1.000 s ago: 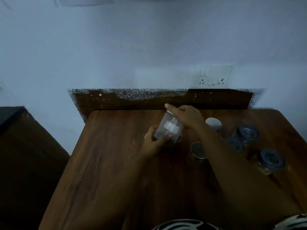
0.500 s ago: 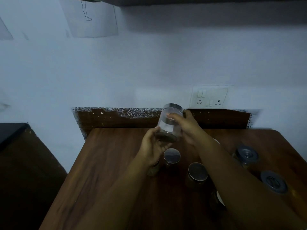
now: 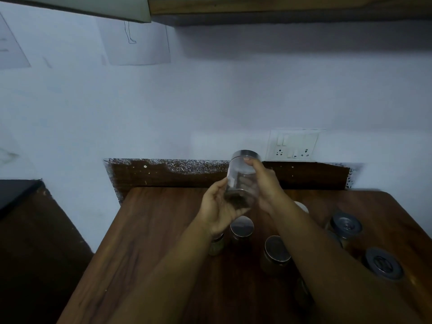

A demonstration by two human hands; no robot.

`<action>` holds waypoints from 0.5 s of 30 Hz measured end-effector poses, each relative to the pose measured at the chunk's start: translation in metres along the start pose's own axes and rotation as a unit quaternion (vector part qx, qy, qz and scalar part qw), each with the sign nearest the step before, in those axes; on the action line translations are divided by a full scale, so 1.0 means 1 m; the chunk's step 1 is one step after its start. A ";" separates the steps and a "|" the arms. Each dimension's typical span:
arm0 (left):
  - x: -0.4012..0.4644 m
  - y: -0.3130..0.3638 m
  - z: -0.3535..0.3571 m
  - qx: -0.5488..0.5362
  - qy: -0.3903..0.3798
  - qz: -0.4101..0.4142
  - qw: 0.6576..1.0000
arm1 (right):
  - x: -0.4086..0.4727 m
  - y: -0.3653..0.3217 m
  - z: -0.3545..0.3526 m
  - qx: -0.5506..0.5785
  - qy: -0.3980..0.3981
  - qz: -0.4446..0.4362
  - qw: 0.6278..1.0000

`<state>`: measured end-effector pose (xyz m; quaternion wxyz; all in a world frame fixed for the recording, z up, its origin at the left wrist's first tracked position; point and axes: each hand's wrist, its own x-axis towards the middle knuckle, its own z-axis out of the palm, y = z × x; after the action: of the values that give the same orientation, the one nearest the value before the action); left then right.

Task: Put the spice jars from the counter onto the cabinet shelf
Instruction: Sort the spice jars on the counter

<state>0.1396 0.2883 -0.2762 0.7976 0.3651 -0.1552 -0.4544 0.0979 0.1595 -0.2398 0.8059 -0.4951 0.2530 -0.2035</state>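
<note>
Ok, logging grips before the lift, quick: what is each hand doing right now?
Left hand: cups the base of the clear jar, fingers curled under it.
Right hand: grips the same jar's side.

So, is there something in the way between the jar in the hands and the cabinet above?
Nothing visible. The clear jar, held by both the left hand and right hand, has only bare wall above it up to the cabinet's underside. The shelf itself is out of view.
</note>
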 end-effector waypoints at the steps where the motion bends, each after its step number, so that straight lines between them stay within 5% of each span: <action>1: -0.001 0.000 0.001 0.013 -0.004 -0.003 1.000 | 0.001 0.000 -0.001 -0.021 0.006 -0.009 1.000; 8: -0.002 0.007 0.011 0.200 0.037 0.093 0.975 | -0.006 -0.003 -0.007 -0.048 -0.051 -0.066 0.995; 12: -0.006 0.014 0.007 0.108 -0.010 0.059 0.992 | -0.015 -0.002 -0.001 -0.024 -0.057 -0.063 0.996; 15: -0.010 0.015 0.010 0.179 -0.014 0.061 0.982 | -0.020 -0.004 -0.002 -0.021 -0.041 -0.049 0.998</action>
<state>0.1373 0.2975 -0.2581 0.7432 0.4858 -0.2674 -0.3743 0.0804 0.1684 -0.2328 0.7939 -0.5320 0.1991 -0.2168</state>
